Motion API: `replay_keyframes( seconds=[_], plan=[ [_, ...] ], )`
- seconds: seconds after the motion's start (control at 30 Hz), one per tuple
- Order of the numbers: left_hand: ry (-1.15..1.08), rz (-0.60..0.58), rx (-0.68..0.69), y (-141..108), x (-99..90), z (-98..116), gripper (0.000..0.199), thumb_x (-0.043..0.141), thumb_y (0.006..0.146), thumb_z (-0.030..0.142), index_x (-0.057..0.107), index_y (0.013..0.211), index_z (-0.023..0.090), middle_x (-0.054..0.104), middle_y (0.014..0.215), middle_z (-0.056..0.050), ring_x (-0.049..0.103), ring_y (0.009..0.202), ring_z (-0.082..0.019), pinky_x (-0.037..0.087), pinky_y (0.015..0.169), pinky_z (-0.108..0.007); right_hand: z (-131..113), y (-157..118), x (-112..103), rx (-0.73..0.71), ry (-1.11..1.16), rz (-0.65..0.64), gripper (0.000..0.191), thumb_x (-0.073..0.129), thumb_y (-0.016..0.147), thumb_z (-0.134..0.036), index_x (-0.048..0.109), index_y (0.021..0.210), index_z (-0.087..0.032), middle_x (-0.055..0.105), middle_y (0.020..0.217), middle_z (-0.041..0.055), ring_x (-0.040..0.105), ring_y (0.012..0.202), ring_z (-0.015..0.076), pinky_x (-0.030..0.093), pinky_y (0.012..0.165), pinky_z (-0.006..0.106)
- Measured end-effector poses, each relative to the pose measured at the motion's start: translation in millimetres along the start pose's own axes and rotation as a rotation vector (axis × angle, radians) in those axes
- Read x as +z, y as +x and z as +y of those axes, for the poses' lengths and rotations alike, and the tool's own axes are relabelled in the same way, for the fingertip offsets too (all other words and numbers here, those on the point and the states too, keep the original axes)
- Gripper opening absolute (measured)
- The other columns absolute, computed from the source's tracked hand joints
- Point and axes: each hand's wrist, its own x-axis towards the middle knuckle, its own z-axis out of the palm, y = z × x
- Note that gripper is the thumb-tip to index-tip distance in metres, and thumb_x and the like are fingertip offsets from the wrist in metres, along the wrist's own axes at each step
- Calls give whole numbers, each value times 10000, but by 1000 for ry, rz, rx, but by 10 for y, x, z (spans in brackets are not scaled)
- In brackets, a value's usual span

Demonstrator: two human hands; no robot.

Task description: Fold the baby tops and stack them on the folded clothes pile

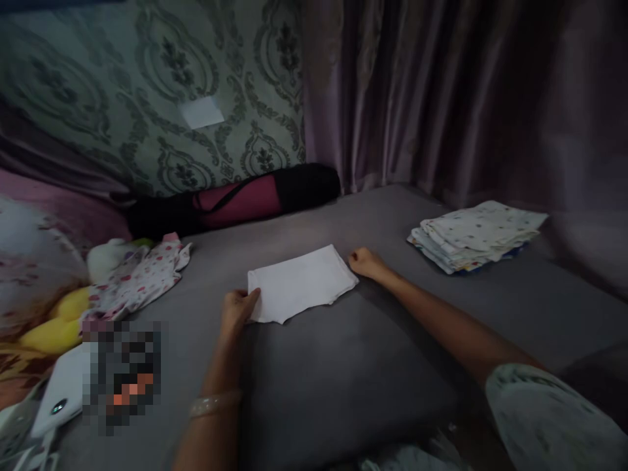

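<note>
A small white cloth garment (301, 281), perhaps shorts, lies flat on the grey bed sheet with its scalloped edge towards me. My left hand (239, 307) pinches its left edge, thumb on top and the other fingers mostly hidden. Just off the garment's right edge is my right hand (366, 262), its fingers curled into a fist. A small gap shows between that hand and the cloth, and I see nothing in it.
Folded patterned clothes (481, 235) are stacked at the right. A long black and maroon bag (240, 199) lies along the wall. Leftward are a printed garment (142, 275), a yellow plush toy (56, 324) and a white device (66, 389). Curtains (392, 91) hang behind.
</note>
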Motion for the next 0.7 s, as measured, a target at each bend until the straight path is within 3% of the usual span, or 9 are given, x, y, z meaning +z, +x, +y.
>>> replay_keyframes(
  seconds=[0.13, 0.3, 0.43, 0.53, 0.7],
  plan=[
    [41, -76, -115, 11, -8, 119, 213, 587, 728, 387, 558, 662, 187, 597, 577, -53, 639, 624, -253, 413, 502, -284, -119, -69, 60, -9, 32, -48, 359, 467, 889, -415, 700, 1038, -185, 704, 1041, 127, 663, 917, 222, 468, 719, 271],
    [198, -24, 53, -21, 3, 270, 187, 571, 736, 349, 490, 646, 206, 583, 630, -45, 633, 699, -256, 400, 537, -276, -209, -34, 54, -33, 97, -132, 364, 575, 816, -434, 670, 1072, -194, 678, 1107, 122, 640, 999, 256, 478, 772, 304],
    [80, -105, -21, -42, -49, 314, 186, 594, 721, 356, 511, 671, 197, 557, 582, -21, 620, 647, -239, 402, 514, -268, -223, -11, 50, -62, 163, -145, 304, 620, 762, -318, 659, 1047, -221, 688, 1074, 75, 645, 958, 228, 476, 730, 269],
    [9, -109, -80, -45, -130, 341, 162, 612, 673, 332, 542, 648, 188, 553, 531, -14, 607, 599, -231, 401, 493, -266, -237, -56, 58, -89, 212, -110, 366, 617, 742, -230, 612, 1108, -233, 672, 1109, 57, 630, 984, 211, 466, 751, 254],
    [-163, -116, 66, -129, -355, 644, 260, 642, 593, 397, 602, 691, 160, 567, 527, 5, 563, 530, -180, 393, 463, -240, -235, -131, -13, -111, 330, -87, 376, 620, 717, -143, 590, 1090, -191, 668, 1066, 55, 624, 953, 185, 453, 729, 223]
  ],
)
